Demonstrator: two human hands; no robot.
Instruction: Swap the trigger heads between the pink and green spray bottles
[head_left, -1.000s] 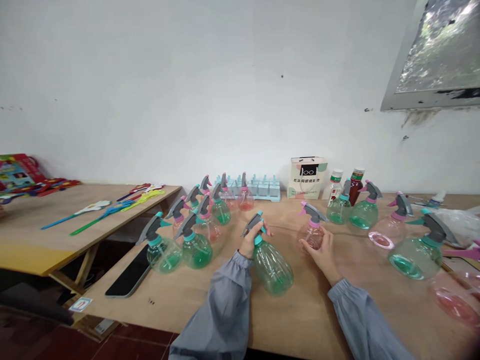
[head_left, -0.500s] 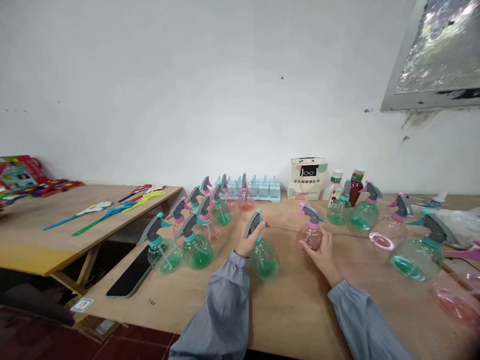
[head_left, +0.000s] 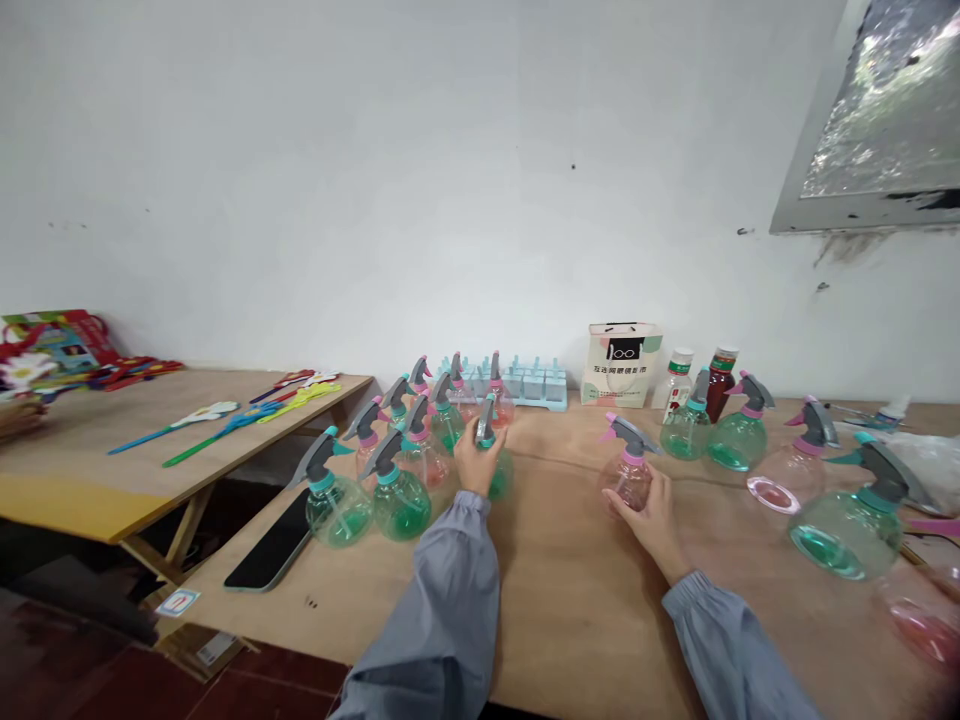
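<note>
My left hand [head_left: 478, 455] is closed round the neck of a green spray bottle [head_left: 501, 478] with a grey and turquoise head, partly hidden behind my fingers. It is close to the right side of a group of several green and pink spray bottles [head_left: 426, 462]. On the right, my right hand [head_left: 649, 512] wraps round the round body of a pink spray bottle [head_left: 624, 478], which stands upright with its grey and pink head pointing left. Fingers cover the bottle's lower right part.
More spray bottles, green [head_left: 847, 530] and pink [head_left: 795, 460], stand at the right. Along the wall are a pale blue mould tray [head_left: 544, 388], a paper bag [head_left: 621, 365] and two labelled bottles [head_left: 722, 385]. A phone [head_left: 274, 545] lies front left. Another table [head_left: 150, 475] holds craft flowers.
My left hand has carried the green spray bottle away from me and to the left, beside the group. My right hand stays on the pink bottle. The view has shifted slightly.
</note>
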